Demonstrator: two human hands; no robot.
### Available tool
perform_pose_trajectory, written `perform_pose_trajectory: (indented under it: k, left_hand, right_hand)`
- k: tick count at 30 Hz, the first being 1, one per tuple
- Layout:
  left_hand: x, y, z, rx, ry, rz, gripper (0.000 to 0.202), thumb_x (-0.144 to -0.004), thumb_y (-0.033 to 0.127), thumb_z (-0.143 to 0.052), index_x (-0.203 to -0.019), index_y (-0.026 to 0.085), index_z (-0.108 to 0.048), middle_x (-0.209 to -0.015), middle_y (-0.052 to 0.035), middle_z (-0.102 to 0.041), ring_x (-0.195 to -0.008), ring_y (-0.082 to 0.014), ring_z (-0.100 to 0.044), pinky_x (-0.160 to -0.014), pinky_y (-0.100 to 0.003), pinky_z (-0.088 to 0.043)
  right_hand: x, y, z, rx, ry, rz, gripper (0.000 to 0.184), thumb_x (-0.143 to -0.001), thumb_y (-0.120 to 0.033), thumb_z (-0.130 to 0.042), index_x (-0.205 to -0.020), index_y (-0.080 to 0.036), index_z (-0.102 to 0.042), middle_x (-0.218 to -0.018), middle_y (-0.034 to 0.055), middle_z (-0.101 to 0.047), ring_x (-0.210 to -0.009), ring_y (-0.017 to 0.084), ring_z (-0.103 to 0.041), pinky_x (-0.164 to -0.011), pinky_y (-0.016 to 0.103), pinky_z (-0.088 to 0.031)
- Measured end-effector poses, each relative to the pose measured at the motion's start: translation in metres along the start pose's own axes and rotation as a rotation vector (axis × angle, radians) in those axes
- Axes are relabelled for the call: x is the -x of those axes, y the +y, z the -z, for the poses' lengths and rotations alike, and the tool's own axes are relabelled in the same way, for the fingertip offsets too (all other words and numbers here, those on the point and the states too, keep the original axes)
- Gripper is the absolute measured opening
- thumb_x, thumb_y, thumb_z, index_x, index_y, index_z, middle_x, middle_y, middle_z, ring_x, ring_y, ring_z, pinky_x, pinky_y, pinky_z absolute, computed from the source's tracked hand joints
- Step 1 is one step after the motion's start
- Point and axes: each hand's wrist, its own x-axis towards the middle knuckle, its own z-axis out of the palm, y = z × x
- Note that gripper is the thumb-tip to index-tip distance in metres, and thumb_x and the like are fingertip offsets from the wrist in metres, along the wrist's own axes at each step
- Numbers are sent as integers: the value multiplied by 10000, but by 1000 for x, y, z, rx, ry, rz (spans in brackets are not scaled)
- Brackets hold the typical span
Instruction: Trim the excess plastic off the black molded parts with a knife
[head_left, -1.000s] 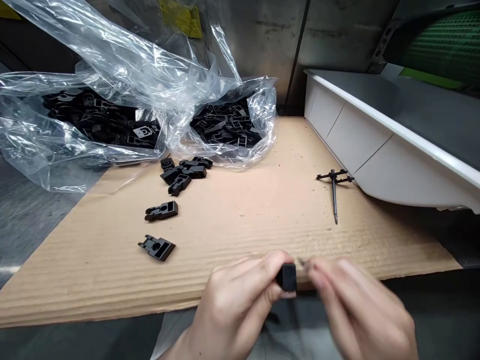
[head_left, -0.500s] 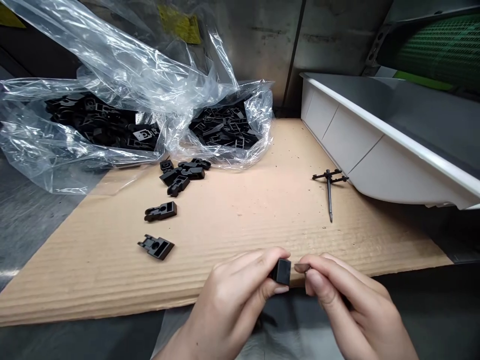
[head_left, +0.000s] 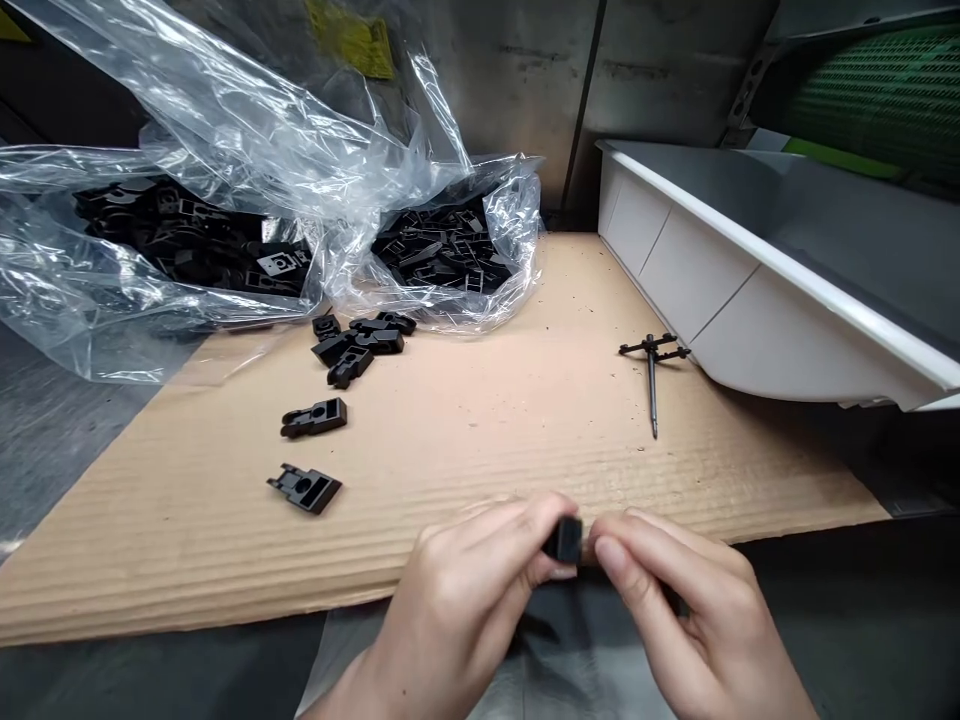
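Note:
My left hand (head_left: 469, 590) is closed round a black plastic block-shaped part (head_left: 568, 540), its square end facing right, over the front edge of the cardboard. Just right of it, my right hand (head_left: 675, 590) has thumb and forefinger pinched together; whatever is between them is hidden. A small gap separates the fingertips from the part. Two similar black plastic clips, one nearer (head_left: 306, 489) and one farther (head_left: 315, 417), lie apart on the left of the cardboard. Behind them sits a small heap of black parts (head_left: 367, 342).
Two clear plastic bags, left (head_left: 202, 240) and middle (head_left: 450, 250), hold many black parts. A white bin (head_left: 675, 250) borders the right side. Beside it lies a dark pointed rod with black crosspieces (head_left: 652, 380). Corrugated cardboard (head_left: 487, 430) covers the work surface.
My right hand has shifted slightly left, closer to the block-shaped part. The thin dark piece seen at its fingertips before is now out of sight. The view has moved a little.

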Motion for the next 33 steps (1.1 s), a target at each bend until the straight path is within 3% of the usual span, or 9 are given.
perform_pose_trajectory:
  k: [3, 8, 13, 16, 22, 24, 27, 30, 33]
  left_hand:
    - [-3, 0, -1, 8, 24, 36, 194, -866, 78, -460, -975, 173, -590, -831, -36, -717, -754, -161, -701, -614, -157, -548]
    - [-2, 1, 2, 51, -24, 54, 217, -862, 73, -470, -1014, 177, -583, -896, -28, -710, -782, -138, -694, -669, -136, -538]
    - [-3, 2, 4, 47, -41, 52, 192, -875, 82, -456, -975, 174, -591, -897, -34, -714, -816, -155, -692, -663, -155, -537]
    - [-3, 2, 5, 68, -42, 50, 204, -874, 80, -463, -995, 180, -593, -928, -35, -713, -847, -157, -688, -683, -162, -543]
    - [0, 2, 1, 27, 31, -8, 234, -846, 67, -492, -1021, 179, -601, -947, -58, -715, -817, -170, -694, -673, -192, -558]
    - [1, 3, -2, 0, 84, 14, 195, -836, 84, -515, -981, 179, -605, -876, -47, -714, -762, -165, -689, -653, -200, -552]
    - [3, 4, -5, -5, 107, 151, 41, -801, 179, -619, -836, 177, -598, -737, -13, -675, -634, -146, -652, -583, -201, -528]
    - [5, 3, -6, 0, 97, 231, 166, -742, 268, -704, -767, 171, -571, -671, 8, -632, -568, -133, -607, -533, -201, -498]
    - [6, 3, -5, 0, 77, 209, 171, -743, 272, -708, -785, 160, -585, -668, 5, -633, -572, -131, -601, -533, -196, -477]
  right_hand:
    - [4, -2, 3, -47, -35, -10, 208, -856, -162, -449, -698, -206, -577, -558, -16, -559, -517, 99, -568, -501, 181, -440]
    - [2, -1, 11, -87, 91, -119, 173, -866, -161, -464, -754, -210, -586, -588, -39, -574, -502, 70, -568, -463, 131, -442]
    - [-4, 2, 2, -81, 169, -134, 126, -833, -240, -550, -951, -221, -592, -783, -9, -677, -679, 103, -666, -539, 120, -514]
    - [-12, 1, -3, -111, 98, -218, 145, -811, -292, -572, -925, -208, -601, -851, 24, -689, -758, 136, -676, -556, 147, -531]
    - [-22, -3, -1, -315, -31, -353, 130, -847, -268, -496, -808, -189, -592, -777, 15, -658, -814, 146, -659, -668, 200, -544]
    - [-18, -1, 0, -276, 12, -335, 153, -858, -268, -489, -899, -187, -612, -835, 32, -673, -792, 142, -662, -659, 199, -545]
    - [-8, 1, 2, -131, 114, -209, 231, -869, -203, -481, -1074, -221, -588, -805, 5, -669, -684, 97, -653, -621, 153, -528]
    - [5, 3, 4, -5, 137, -17, 374, -858, -109, -480, -1205, -247, -506, -721, -32, -629, -630, 62, -626, -616, 110, -498]
    - [14, 4, 4, 143, 105, 97, 413, -839, -95, -507, -1234, -214, -483, -752, 3, -631, -689, 93, -632, -633, 140, -502]
